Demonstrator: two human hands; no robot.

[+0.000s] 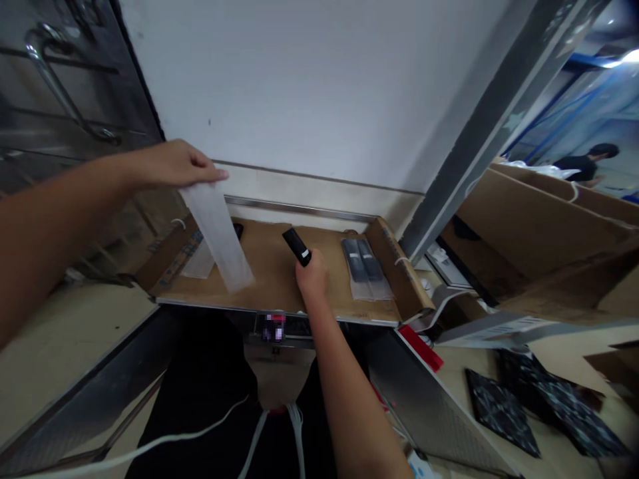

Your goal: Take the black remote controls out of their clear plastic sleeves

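My left hand [184,166] pinches the top end of a long, translucent plastic sleeve [217,233], which hangs down over the left part of the cardboard-lined table [269,286]. In my right hand [312,269] is a flat black strip-shaped item [295,245] with a small white label, its far end tilted up and to the left. Behind the hanging sleeve, another pale plastic sleeve [198,261] lies on the cardboard, with a dark item partly hidden near it. To the right, two dark items in clear sleeves [363,263] lie side by side.
Cardboard walls [399,273] edge the table's sides. A white panel [309,86] stands behind it. At right are a large cardboard box [544,233] and dark patterned bags [504,406] on the floor. A person [582,165] is in the far background. A white cord crosses my lap.
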